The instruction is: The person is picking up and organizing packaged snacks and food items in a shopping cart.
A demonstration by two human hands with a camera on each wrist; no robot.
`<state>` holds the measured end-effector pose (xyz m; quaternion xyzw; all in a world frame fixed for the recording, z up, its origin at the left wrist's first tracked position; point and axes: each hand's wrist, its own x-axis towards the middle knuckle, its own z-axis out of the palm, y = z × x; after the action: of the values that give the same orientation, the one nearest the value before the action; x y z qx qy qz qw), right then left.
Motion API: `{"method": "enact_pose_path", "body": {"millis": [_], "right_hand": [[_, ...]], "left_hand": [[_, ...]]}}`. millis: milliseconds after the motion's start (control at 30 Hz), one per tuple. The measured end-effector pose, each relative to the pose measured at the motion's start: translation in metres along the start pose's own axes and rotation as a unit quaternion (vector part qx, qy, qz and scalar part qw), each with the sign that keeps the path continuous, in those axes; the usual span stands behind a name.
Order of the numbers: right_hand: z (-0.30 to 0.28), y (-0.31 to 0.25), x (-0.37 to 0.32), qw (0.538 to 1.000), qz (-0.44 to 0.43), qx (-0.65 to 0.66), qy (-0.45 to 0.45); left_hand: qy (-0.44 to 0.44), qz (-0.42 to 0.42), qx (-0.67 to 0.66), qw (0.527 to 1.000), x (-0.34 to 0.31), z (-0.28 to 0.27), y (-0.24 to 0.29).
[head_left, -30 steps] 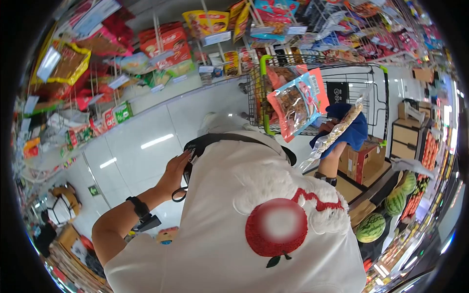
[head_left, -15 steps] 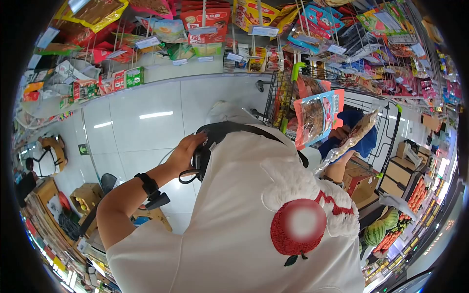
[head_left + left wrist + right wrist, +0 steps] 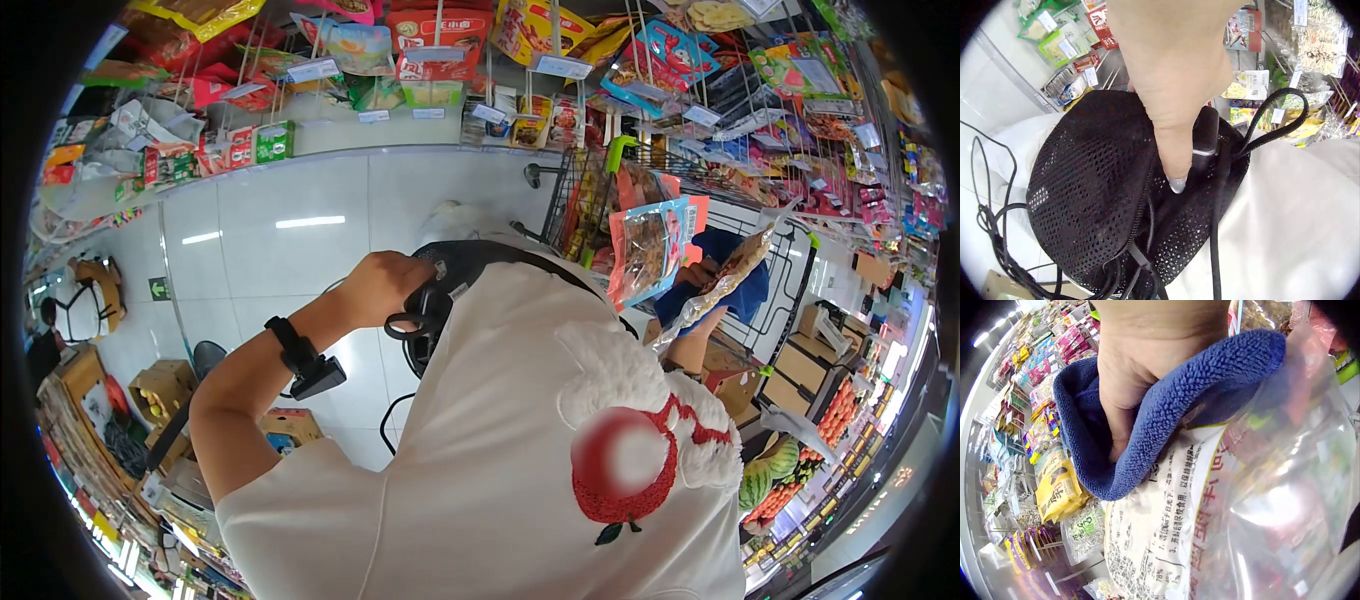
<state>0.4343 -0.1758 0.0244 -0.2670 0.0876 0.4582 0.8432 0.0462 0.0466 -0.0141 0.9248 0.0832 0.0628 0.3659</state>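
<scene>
At the waist, my left hand (image 3: 378,285) holds the top of a black mesh waist bag (image 3: 1085,181). In the left wrist view the thumb (image 3: 1175,150) points down at the bag's zipped opening, beside a small black device (image 3: 1205,131); the other fingers are hidden. My right hand (image 3: 700,272) grips a blue towel cloth (image 3: 1175,406) together with a clear plastic snack bag (image 3: 1260,531) printed with text on a white panel. In the head view a blue-and-pink snack pack (image 3: 650,250) stands right by these fingers, over the cart.
A wire shopping cart (image 3: 795,290) with green corners stands ahead to the right, with snack packs inside. Shelves of hanging snack bags (image 3: 440,45) run along the front. Watermelons (image 3: 765,475) lie at the right, cardboard boxes (image 3: 165,390) at the left rear.
My left hand, earlier laid against the waist bag, has lifted its wrist and curled its fingers at the bag's top. The body has turned; the right hand keeps its hold on cloth and bag.
</scene>
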Motion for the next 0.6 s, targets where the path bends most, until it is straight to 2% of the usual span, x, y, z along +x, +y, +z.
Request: {"method": "enact_pose_path", "body": {"millis": [67, 233, 467, 600], "right_hand": [[0.01, 0.004, -0.003, 0.998, 0.057, 0.003, -0.023], [0.003, 0.001, 0.001, 0.999, 0.034, 0.008, 0.007], [0.001, 0.0, 0.006, 0.999, 0.033, -0.004, 0.034], [0.002, -0.001, 0.012, 0.998, 0.029, -0.015, 0.049]], "left_hand": [[0.022, 0.026, 0.003, 0.999, 0.002, 0.005, -0.006], [0.031, 0.025, -0.021, 0.999, 0.018, -0.011, 0.003], [-0.028, 0.023, -0.012, 0.999, 0.044, -0.03, -0.005], [-0.085, -0.022, -0.042, 0.995, 0.058, -0.036, -0.012]]}}
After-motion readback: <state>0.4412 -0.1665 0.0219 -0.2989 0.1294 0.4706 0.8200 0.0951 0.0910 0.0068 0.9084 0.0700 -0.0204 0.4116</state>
